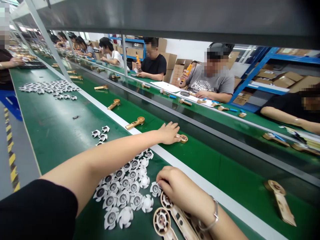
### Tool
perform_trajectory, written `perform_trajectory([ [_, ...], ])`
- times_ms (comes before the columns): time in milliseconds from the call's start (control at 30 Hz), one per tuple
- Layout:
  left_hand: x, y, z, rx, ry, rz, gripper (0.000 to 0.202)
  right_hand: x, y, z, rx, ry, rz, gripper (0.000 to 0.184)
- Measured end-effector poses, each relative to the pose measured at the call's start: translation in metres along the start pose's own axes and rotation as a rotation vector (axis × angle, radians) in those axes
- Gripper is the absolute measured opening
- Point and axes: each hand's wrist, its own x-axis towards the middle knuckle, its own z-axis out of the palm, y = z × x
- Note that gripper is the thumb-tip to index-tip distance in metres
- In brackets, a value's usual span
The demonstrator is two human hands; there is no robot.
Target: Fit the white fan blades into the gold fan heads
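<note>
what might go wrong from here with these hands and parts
The left hand reaches across to the green belt, so its forearm might brush the white fan wheels out of place. The bracelet on the right wrist sits close to the tan casings and could catch one.

Belt (220,166): open between fan case (184,138) at left hand (169,133) and rightmost case (282,201). Bench (57,126): fan blades (123,198) crowding; beneath right hand (172,180), apparently blocked.

The head view looks forward and down from the table's (56,121) near side, closer to the right hand (171,180) than the left hand (168,133).
</note>
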Motion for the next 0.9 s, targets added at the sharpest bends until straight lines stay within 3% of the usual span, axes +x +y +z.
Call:
perform_trajectory([
  [100, 0.015, 0.013, 0.005, -0.066, -0.074, 0.024, 0.039, -0.004, -0.001, -0.010, -0.017, 0.154, 0.091, 0.020],
  [200, 0.001, 0.009, -0.008, -0.134, -0.044, 0.005, 0.030, -0.012, 0.001, -0.029, -0.011, 0.300, 0.256, 0.017],
  [333, -0.055, 0.003, -0.035, -0.304, 0.024, 0.009, 0.035, -0.024, 0.003, -0.052, 0.076, 0.558, 0.345, 0.011],
  [467, -0.115, 0.017, -0.052, -0.583, 0.119, 0.042, 0.036, -0.035, -0.003, -0.060, 0.224, 0.783, 0.263, 0.013],
  [600, -0.145, 0.038, -0.061, -0.580, 0.210, 0.094, 0.043, -0.037, -0.014, -0.056, 0.266, 0.837, 0.171, 0.012],
  [700, -0.151, 0.047, -0.064, -0.480, 0.186, 0.086, 0.042, -0.038, -0.019, -0.053, 0.312, 0.875, 0.170, 0.013],
  [900, -0.156, 0.053, -0.063, -0.272, 0.266, 0.093, 0.037, -0.040, -0.020, -0.052, 0.418, 0.894, 0.219, 0.014],
])
